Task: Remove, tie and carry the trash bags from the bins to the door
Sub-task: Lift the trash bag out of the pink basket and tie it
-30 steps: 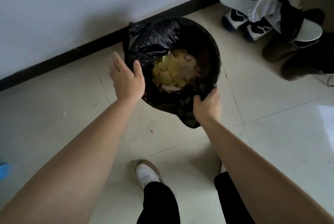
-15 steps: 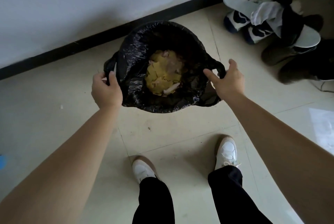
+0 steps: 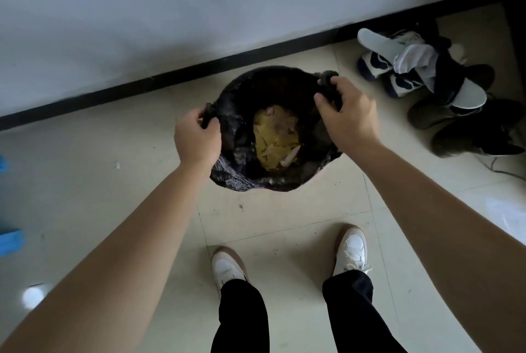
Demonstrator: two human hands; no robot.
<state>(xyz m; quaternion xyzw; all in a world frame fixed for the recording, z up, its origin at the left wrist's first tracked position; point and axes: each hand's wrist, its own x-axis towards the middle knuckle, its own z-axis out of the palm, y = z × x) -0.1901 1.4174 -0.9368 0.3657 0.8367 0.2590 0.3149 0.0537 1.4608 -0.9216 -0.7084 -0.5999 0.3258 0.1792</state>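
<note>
A black trash bag [image 3: 242, 170] lines a round bin that stands on the tiled floor by the wall; only a thin pink sliver of the bin [image 3: 308, 182] shows at its lower right. Yellow scraps and pale waste [image 3: 274, 136] lie inside the bag. My left hand [image 3: 196, 137] grips the bag's left handle loop. Gripping the right handle loop at the rim is my right hand [image 3: 345, 115]. The bag's mouth is stretched wide between the two hands.
A pile of shoes and slippers [image 3: 427, 79] lies to the right against the black baseboard [image 3: 170, 79]. My two feet in white sneakers [image 3: 227, 267] stand just behind the bin. Something blue [image 3: 10, 239] sits at the left edge. A cable [image 3: 501, 169] runs at the right.
Both hands have moved from the bag's rim to its handle loops and closed on them. The bag's mouth is pulled wider and the rim has come up off the bin.
</note>
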